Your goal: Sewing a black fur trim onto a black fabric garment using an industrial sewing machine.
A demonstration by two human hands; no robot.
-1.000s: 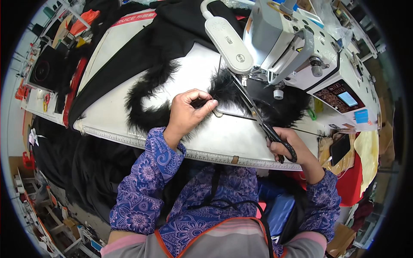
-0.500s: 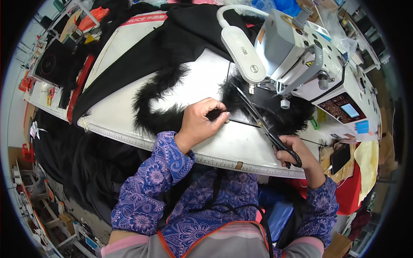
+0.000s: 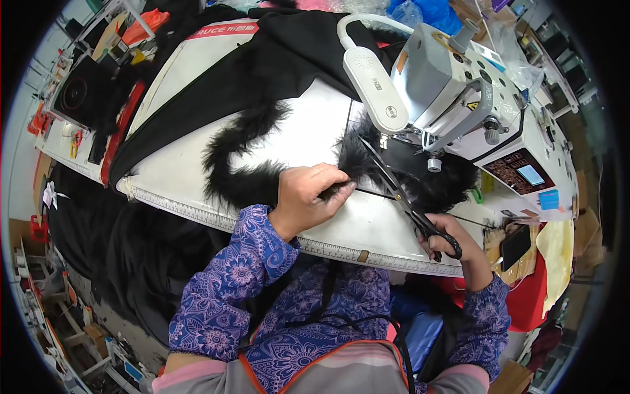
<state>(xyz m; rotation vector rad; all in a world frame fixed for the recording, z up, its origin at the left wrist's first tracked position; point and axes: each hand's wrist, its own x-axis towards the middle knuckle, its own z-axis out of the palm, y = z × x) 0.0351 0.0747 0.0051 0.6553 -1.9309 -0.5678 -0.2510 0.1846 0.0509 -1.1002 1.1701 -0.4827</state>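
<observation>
We see white lettering on a red strip (image 3: 224, 30) across the table (image 3: 367, 226), graduations on the measuring tape (image 3: 184, 209) along its near edge, and a yellow triangular sign (image 3: 472, 106) on the sewing machine (image 3: 430, 69). The lamp (image 3: 373, 85) bears a round emblem (image 3: 392, 111); the lit screen (image 3: 530, 175) is too small to read.

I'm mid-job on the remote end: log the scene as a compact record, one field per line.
Left hand: thumb and fingers pinched together at the fluffy black trim; what lies between them is hard to tell
Right hand: holding black-handled metal scissors, tips pointing away from the person
Trim: curves over the white tabletop
Machine: white sewing machine, right of the left hand, screen lit
Light: white elongated lamp on a curved neck
Far left of tabletop: draped black cloth
</observation>
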